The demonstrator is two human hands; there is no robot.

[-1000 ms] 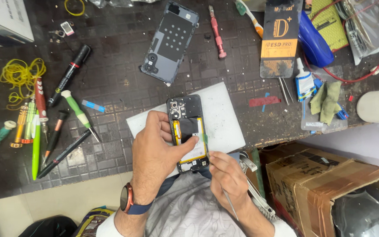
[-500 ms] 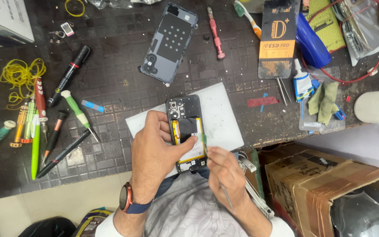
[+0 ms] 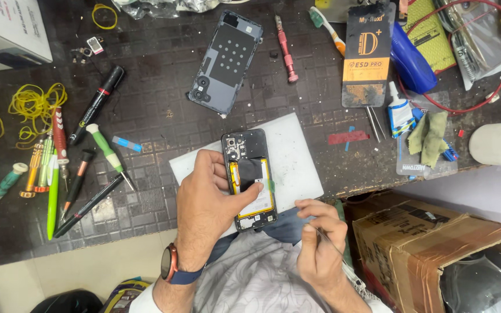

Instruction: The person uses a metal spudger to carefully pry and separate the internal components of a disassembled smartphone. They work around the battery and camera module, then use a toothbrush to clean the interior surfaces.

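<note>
Head camera view: the left hand (image 3: 207,200) grips an opened black smartphone with exposed battery and yellow-edged internals (image 3: 249,178) against a white rectangular mat (image 3: 297,156), while the right hand (image 3: 320,243), just beside the phone's lower end, pinches thin metal tweezers (image 3: 334,249).

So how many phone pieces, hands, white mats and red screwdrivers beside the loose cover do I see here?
Phone pieces: 2, opened black phone with a yellow-edged battery, grey phone back cover
Hands: 2, left hand gripping the opened phone, right hand pinching a thin metal tool
White rectangular mat: 1
Red screwdriver: 1
Total: 6
</note>
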